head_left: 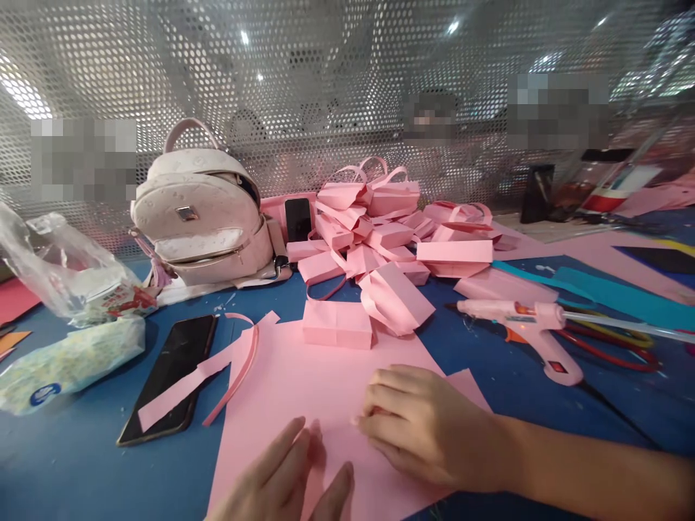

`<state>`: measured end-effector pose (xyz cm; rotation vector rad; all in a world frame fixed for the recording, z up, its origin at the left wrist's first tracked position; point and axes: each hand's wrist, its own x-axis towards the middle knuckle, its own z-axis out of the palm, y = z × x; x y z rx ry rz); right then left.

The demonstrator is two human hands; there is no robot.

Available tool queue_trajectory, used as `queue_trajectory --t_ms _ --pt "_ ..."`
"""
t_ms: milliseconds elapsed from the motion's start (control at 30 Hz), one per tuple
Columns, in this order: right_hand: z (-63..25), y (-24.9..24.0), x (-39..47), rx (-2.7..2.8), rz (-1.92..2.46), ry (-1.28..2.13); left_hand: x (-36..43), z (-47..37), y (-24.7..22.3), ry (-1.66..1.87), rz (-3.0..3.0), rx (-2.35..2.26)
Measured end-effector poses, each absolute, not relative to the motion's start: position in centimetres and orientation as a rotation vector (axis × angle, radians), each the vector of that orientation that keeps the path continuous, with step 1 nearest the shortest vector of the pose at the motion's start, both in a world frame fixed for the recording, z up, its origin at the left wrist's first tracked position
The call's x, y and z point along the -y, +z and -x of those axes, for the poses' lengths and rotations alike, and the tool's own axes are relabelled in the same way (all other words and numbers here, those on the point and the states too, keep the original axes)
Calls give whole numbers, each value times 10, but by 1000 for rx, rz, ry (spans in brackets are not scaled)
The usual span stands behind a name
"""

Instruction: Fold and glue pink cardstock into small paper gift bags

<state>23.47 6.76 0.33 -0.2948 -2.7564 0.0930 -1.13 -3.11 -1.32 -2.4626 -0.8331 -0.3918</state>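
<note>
A large pink paper sheet (282,391) lies flat on the blue table in front of me. My left hand (287,477) rests at its lower part, fingers spread, with nothing held between them. On the sheet's right part is my right hand (413,427), its fingers curled inward over the paper; whatever may be under them is hidden. Just beyond my hands, a folded pink paper box (337,324) sits on the sheet's far edge, and another pink piece with a looped strip (396,298) leans beside it.
A pink glue gun (535,325) with its cord lies right. Left are a black phone (174,376) under a pink strip, a tissue pack (76,362) and a plastic bag (70,268). Behind stand a backpack (200,210) and piled pink paper bags (374,224) before a perforated metal screen (326,87).
</note>
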Motion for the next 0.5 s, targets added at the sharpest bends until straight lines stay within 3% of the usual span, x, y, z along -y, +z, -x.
queue_trajectory --t_ms 300,500 --pt "-240 4 -76 2755 318 -73 21 -2 -16 -730 2355 842" --pt "-234 1 -67 2642 188 -242 26 -14 -24 -693 2339 788"
